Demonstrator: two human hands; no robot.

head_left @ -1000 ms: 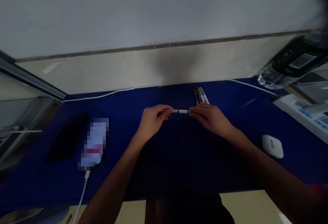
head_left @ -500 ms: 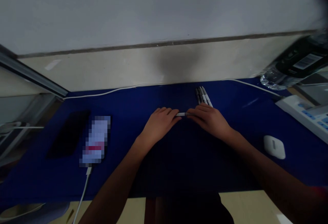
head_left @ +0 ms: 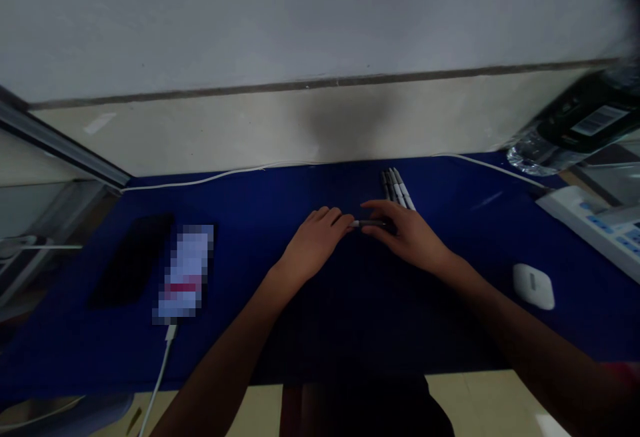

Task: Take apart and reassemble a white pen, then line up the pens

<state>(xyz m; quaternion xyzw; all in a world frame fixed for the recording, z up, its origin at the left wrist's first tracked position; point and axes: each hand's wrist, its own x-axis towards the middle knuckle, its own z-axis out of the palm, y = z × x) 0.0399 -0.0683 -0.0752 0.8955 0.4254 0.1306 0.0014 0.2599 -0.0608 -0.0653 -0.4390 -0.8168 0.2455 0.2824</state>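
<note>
Near the middle of the blue table (head_left: 240, 223), my left hand (head_left: 320, 235) is closed on the left end of a pen (head_left: 373, 223). The pen lies level, from left to right. My right hand (head_left: 407, 233) is open around its right part, thumb below and fingers above, apart from each other. Just behind my right hand, several pens (head_left: 397, 187) lie side by side, their lower ends partly hidden by it.
On the left lie a lit phone (head_left: 186, 270) with a white cable and a dark flat object (head_left: 133, 260). A white case (head_left: 534, 286), a power strip (head_left: 595, 223) and a bottle (head_left: 575, 123) are at the right. A wall (head_left: 225, 130) stands behind.
My right hand's fingers have opened and spread off the pen, so more of the pen shows. My left hand has shifted slightly right and still grips it.
</note>
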